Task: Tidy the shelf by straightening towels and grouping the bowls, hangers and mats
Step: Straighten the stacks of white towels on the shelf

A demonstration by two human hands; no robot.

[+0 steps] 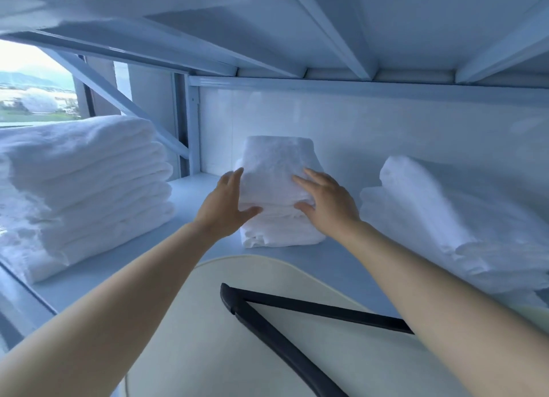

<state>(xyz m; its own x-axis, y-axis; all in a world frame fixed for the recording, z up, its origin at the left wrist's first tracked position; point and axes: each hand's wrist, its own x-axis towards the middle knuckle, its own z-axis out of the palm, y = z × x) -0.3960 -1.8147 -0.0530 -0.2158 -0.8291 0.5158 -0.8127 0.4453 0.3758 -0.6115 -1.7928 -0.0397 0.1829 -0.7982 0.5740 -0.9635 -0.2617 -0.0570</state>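
Note:
A small stack of folded white towels (277, 170) sits at the middle back of the white shelf (190, 200). My left hand (225, 206) presses its left side with straight fingers and the thumb on the front. My right hand (326, 203) lies flat against its right front, fingers spread and thumb on the front edge. A tall stack of folded white towels (86, 188) stands at the left. A looser pile of white towels (445, 218) slumps at the right. A black hanger (267, 322) lies on a cream mat (297, 352) in the foreground.
The shelf above (297, 25) hangs low over the towels with crossbars. A diagonal brace (118, 99) and upright post stand at the back left beside a window. The shelf's back wall (386, 129) is white.

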